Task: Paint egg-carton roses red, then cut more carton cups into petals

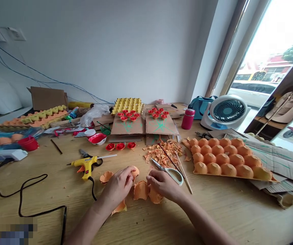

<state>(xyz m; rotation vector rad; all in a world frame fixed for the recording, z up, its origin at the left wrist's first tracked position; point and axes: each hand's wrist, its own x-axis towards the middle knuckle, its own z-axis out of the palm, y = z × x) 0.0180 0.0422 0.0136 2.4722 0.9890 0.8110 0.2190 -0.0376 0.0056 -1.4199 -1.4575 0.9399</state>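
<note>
Orange cup pinched in the left hand, right hand curled, its hold unclear, shaping seems underway well off the back edge of the worktop, next needing 2 steady hands.

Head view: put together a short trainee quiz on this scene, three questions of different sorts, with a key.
1. True or false: the yellow glue gun lies to the left of the pale-handled scissors.

2. How many loose red flowers lie in a row just in front of the cardboard sheets?
A) two
B) three
C) five

3. What is the left hand holding?

Key
1. True.
2. B.
3. An orange piece, curved like a cup.
</note>
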